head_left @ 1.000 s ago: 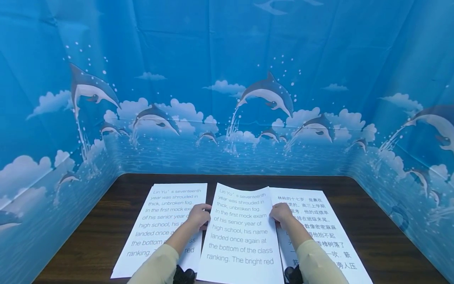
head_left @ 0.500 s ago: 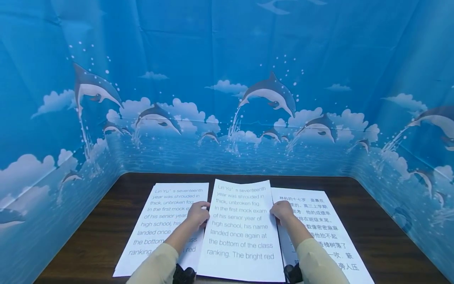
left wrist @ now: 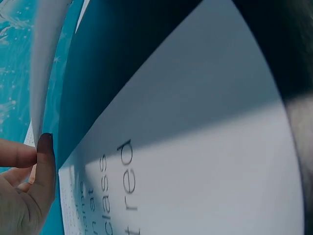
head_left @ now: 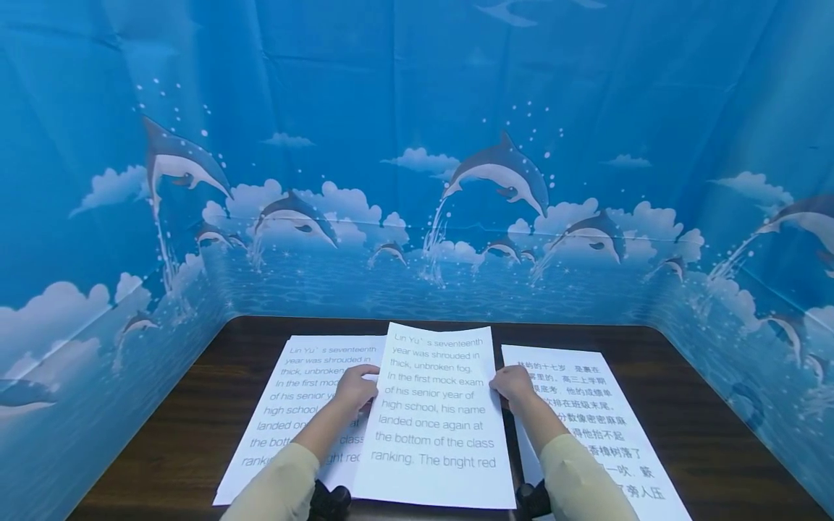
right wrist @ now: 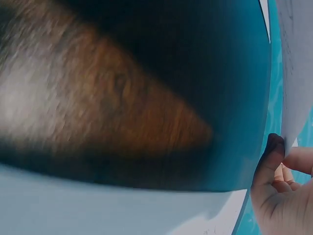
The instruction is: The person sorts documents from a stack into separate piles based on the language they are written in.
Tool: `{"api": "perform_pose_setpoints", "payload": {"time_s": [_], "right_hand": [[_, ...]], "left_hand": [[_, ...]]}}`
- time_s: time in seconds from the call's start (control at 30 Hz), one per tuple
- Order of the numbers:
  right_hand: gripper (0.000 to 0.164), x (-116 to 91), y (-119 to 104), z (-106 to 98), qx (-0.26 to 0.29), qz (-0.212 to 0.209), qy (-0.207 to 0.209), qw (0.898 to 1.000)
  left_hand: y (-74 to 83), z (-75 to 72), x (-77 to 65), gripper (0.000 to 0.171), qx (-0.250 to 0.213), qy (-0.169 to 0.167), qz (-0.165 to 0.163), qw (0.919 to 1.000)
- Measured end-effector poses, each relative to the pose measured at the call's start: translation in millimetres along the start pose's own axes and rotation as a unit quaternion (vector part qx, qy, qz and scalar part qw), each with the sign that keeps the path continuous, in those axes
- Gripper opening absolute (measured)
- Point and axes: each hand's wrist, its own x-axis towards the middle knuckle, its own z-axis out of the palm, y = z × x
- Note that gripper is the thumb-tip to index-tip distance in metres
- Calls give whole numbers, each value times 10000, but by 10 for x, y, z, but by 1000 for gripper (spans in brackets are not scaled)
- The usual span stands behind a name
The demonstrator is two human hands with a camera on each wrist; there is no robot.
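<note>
Both hands hold a white sheet of paper (head_left: 431, 420) with large English text by its two side edges, raised above the table. My left hand (head_left: 355, 389) pinches the left edge between thumb and fingers; the left wrist view shows the pinched edge of the sheet (left wrist: 43, 73). On the opposite edge, my right hand (head_left: 515, 385) pinches the paper the same way, seen also in the right wrist view with the sheet (right wrist: 296, 68). Beneath the left forearm lie English-text papers (head_left: 274, 434). Under the right forearm lies a Chinese-text paper (head_left: 625, 441).
The dark wooden table (head_left: 156, 434) carries the papers. A blue curtain (head_left: 417, 87) printed with dolphins, clouds and sea stands around its back and sides. A black wrist device (head_left: 331, 501) sits under the left sleeve.
The held sheet has come up and slightly left with both hands. It now overlaps more of the left papers, and a strip of table shows between it and the Chinese-text paper.
</note>
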Motion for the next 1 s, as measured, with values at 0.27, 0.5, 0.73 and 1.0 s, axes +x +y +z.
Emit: {"api": "perform_pose_setpoints", "payload": {"time_s": [0.27,0.5,0.73,1.0], "right_hand": [[14,-38,-41,113,352,-203,-73,9991],[14,-74,-80,227,387,-268,-80,9989],[9,-115,-110,323,447,-326,-166,9983],[11,-149,-123,433,591,-394,-240,9972]], "left_hand": [[-37,-137,13,49,-79,17,-47,10000],[-98,-249,18,48,56,110,-135,9998],[-160,-361,-12,46,234,249,-227,9992],[-188,-458,-63,46,114,343,-237,9991]]}}
